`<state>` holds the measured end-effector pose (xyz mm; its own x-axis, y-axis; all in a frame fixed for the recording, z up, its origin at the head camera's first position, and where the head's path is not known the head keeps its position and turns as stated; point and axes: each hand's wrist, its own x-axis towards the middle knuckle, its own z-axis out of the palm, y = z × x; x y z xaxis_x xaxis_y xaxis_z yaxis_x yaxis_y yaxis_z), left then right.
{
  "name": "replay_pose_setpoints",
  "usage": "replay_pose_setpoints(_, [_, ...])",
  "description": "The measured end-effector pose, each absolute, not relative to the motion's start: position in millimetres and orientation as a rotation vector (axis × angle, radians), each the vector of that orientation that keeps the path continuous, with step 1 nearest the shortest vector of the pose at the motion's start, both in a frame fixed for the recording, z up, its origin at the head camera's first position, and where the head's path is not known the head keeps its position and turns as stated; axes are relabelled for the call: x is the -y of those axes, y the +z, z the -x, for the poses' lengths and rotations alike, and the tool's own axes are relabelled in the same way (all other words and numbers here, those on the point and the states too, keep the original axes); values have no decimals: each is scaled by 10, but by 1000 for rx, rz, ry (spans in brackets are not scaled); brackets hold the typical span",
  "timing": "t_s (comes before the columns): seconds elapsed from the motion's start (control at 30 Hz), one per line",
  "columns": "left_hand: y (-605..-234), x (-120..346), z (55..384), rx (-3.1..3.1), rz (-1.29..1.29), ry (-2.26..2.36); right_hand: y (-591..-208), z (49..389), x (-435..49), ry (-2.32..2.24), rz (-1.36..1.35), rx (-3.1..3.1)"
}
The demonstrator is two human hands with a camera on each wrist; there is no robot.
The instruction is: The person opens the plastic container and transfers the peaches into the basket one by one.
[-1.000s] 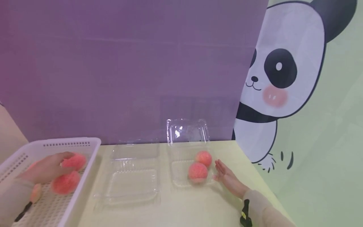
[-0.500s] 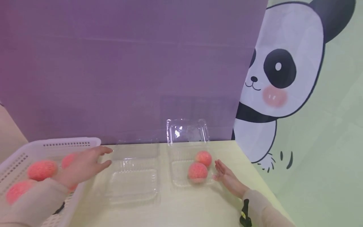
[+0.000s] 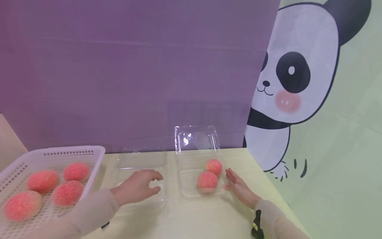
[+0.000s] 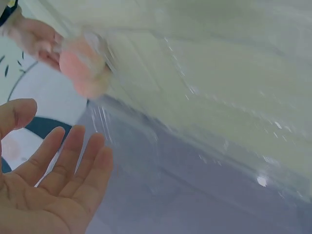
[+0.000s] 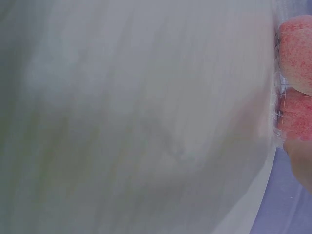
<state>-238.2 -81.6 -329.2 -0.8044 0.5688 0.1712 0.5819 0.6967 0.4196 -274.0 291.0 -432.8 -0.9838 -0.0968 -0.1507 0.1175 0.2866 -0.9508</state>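
Observation:
My left hand hangs over the left clear plastic clamshell box, thumb and fingers spread apart. In the left wrist view that palm shows with nothing in it. The right clamshell box stands with its lid up and holds two pinkish-red peaches, a front peach and a rear peach. Beside the right wall of that box, my right hand keeps its fingers straight. The right wrist view catches only a bit of the hand near the peaches.
A white perforated basket at the left holds several peaches, one a peach near its middle. A purple cloth hangs behind the pale table. A panda print covers the right side.
My left hand has left the basket, where it was over the peaches, and moved right to above the left box. My right hand has stayed beside the right box.

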Motion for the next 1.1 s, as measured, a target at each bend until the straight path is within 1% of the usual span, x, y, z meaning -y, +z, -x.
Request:
replay_pose_setpoints(0.17, [-3409, 445, 2376, 2887, 1074, -843, -4321, 2735, -2905, -1782, -10, -2358])
replay_pose_setpoints(0.27, [-3483, 218, 2394, 2905, 1065, -953, -4317, 2726, -2926, -1768, 4, -2369])
replay_pose_setpoints(0.57, [-3746, -383, 2467, 2841, 784, -1505, -4289, 2711, -2924, -1770, 25, -2354])
replay_pose_setpoints(0.7, [-3870, -622, 2524, 2697, 737, -1691, -4275, 2705, -2922, -1761, 28, -2350])
replay_pose_setpoints(0.77, [-3933, -727, 2575, 2634, 724, -1684, -4265, 2701, -2927, -1746, 22, -2360])
replay_pose_setpoints(0.9, [-4033, -888, 2711, 2586, 703, -1521, -4254, 2697, -2943, -1762, 23, -2367])
replay_pose_setpoints(1.1, [-4124, -989, 2898, 2655, 690, -1372, -4279, 2700, -2930, -1804, 49, -2335])
